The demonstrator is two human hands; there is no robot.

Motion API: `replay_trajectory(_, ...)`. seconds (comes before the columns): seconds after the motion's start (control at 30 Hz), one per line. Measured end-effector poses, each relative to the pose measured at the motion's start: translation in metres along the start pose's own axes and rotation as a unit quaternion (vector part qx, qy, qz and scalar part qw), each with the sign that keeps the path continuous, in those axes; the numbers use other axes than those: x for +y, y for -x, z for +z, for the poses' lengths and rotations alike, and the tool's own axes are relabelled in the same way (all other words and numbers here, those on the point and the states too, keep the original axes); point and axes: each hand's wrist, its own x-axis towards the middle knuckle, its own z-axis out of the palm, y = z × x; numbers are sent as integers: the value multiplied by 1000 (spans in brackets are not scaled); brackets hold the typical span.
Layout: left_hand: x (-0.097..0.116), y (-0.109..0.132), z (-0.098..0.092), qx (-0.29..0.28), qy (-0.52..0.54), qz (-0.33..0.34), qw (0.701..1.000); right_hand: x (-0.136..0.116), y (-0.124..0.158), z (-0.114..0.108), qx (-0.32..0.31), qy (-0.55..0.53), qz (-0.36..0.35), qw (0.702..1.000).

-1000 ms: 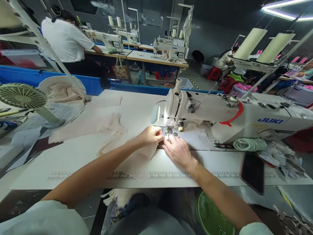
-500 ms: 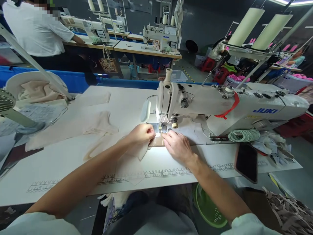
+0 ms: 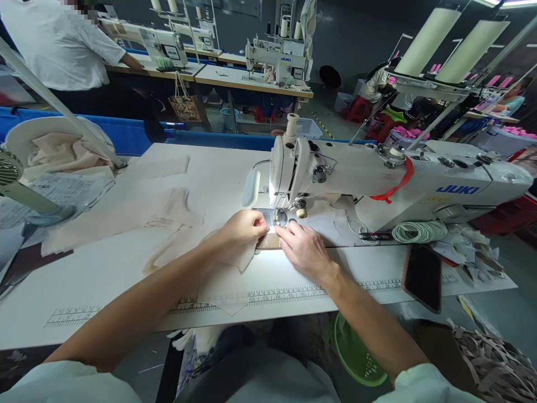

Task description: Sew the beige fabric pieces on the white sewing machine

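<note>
A white sewing machine (image 3: 352, 173) stands on the table, its lit needle area right before my hands. Just left of the presser foot, my left hand (image 3: 247, 226) is closed in a pinch on a thin pale beige fabric piece (image 3: 226, 285), which hangs down toward the table's front edge. My right hand (image 3: 304, 249) lies to the right of the foot, fingers bent and thumb and index tips together by the needle plate (image 3: 263, 215). What those fingertips hold, if anything, is too small to make out. More pale fabric (image 3: 168, 210) is spread left of my left forearm.
A dark phone (image 3: 423, 278), a coil of pale green cord (image 3: 419, 231) and fabric scraps (image 3: 474, 252) lie on the right. A small fan (image 3: 29, 190) and a fabric-filled container (image 3: 62, 151) stand left. A green basket (image 3: 358, 352) sits below the table. A co-worker (image 3: 62, 50) sits beyond.
The view has shifted slightly. My right thumb and index finger have moved a little closer to my left hand; my left hand keeps its pinch on the fabric.
</note>
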Motion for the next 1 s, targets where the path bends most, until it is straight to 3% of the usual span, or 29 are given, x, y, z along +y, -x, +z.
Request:
replay_trajectory(0.2,-2,-4,-2,-14,-60,19,998,-3,-2,5,-12,35,-38,999)
replay_trajectory(0.27,-2,-2,-3,20,-141,56,988,-4,-2,6,-11,40,-43,998)
replay_trajectory(0.4,-3,13,8,120,-320,234,910,-5,-3,6,-11,37,-40,998)
replay_trajectory(0.47,-7,25,19,130,-339,324,874,-5,-3,6,-13,30,-41,999)
replay_trajectory(0.53,-14,34,29,148,-325,367,859,-5,-4,6,-12,23,-42,999)
replay_trajectory(0.7,-28,41,40,176,-304,387,852,-6,-3,4,-19,22,-38,999)
replay_trajectory(1.0,-27,20,35,119,-323,352,871,19,-9,4,22,-5,53,998)
